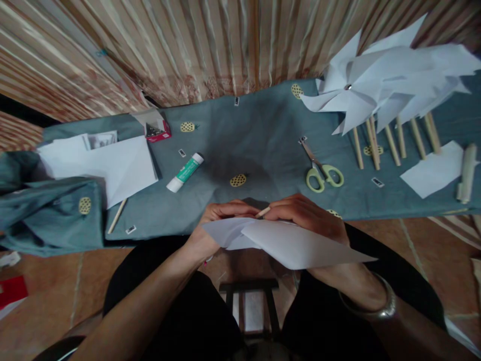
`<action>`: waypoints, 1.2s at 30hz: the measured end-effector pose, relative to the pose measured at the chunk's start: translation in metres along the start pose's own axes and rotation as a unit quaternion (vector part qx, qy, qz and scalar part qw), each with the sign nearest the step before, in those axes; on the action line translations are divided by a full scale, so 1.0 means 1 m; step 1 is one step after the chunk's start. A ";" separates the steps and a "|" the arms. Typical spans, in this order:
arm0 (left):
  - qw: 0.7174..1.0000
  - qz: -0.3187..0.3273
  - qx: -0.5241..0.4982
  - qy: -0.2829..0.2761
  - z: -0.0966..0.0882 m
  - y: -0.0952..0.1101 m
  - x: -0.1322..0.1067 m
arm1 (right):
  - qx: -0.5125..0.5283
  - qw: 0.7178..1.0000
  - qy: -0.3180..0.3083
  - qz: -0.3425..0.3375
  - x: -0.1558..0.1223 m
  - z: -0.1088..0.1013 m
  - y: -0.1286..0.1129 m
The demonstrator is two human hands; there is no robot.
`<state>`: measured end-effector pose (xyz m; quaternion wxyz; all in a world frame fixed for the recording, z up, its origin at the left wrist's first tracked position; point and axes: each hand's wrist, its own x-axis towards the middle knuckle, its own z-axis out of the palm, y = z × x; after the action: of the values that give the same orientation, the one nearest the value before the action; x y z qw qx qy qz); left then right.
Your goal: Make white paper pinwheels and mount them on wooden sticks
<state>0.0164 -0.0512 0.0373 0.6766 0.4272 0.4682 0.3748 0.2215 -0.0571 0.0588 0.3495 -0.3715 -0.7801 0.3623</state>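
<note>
Close to my body, above my lap, a folded white paper pinwheel [296,244] is held between both hands. My left hand [220,213] is closed on its left side, with the fingertips partly hidden behind the paper. My right hand [306,213] is curled around a wooden stick [263,212], whose pale end pokes out toward the left fingers. The paper covers part of the right palm. How the stick and the pinwheel join cannot be seen. Just beyond the right hand lie scissors with light green handles [323,176], their blades slightly apart.
A green-and-white glue stick [185,173], a small red box of metal pins [158,131] and white paper sheets [126,168] lie left on the grey-green tablecloth [255,135]. A loose stick [117,216] is near the front edge. Several finished pinwheels [391,80] overlap at the right.
</note>
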 end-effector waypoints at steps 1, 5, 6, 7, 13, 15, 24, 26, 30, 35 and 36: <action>1.000 0.000 0.000 0.000 0.000 0.000 0.000 | 0.001 1.000 0.000 0.000 0.000 0.000 0.000; 1.000 -0.001 -0.016 0.004 0.000 -0.004 0.000 | 0.000 1.000 -0.007 0.002 0.000 -0.001 0.000; 1.000 -0.003 -0.021 0.006 0.000 -0.005 0.001 | -0.001 1.000 -0.008 0.001 0.000 -0.001 0.000; 1.000 -0.002 -0.026 0.006 0.001 -0.005 0.001 | -0.002 1.000 -0.007 0.000 0.000 -0.001 0.000; 1.000 -0.010 -0.019 0.011 0.000 -0.005 0.001 | 0.001 1.000 -0.001 0.002 -0.002 0.000 0.000; 1.000 -0.005 -0.009 0.011 0.000 -0.003 -0.001 | 0.006 1.000 0.000 0.019 -0.002 0.002 0.001; 0.990 -0.077 -0.052 0.104 0.017 0.002 -0.007 | 0.034 0.988 0.045 0.146 -0.003 0.019 0.016; 0.985 -0.069 -0.066 0.144 0.020 -0.003 -0.007 | 0.055 0.984 0.054 0.158 -0.002 0.023 0.017; 0.972 -0.042 -0.126 0.194 0.021 -0.018 -0.010 | 0.101 0.982 0.081 0.136 0.001 0.027 0.015; 0.973 -0.042 -0.165 0.157 0.022 -0.026 -0.017 | 0.150 0.972 0.043 0.177 0.003 0.023 0.009; 0.973 -0.044 -0.166 0.152 0.024 -0.025 -0.018 | 0.155 0.970 0.034 0.187 0.004 0.022 0.009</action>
<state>0.0366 -0.0820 0.0246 0.6749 0.2258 0.5150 0.4779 0.2046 -0.0566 0.0414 0.3557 -0.4639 -0.6189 0.5246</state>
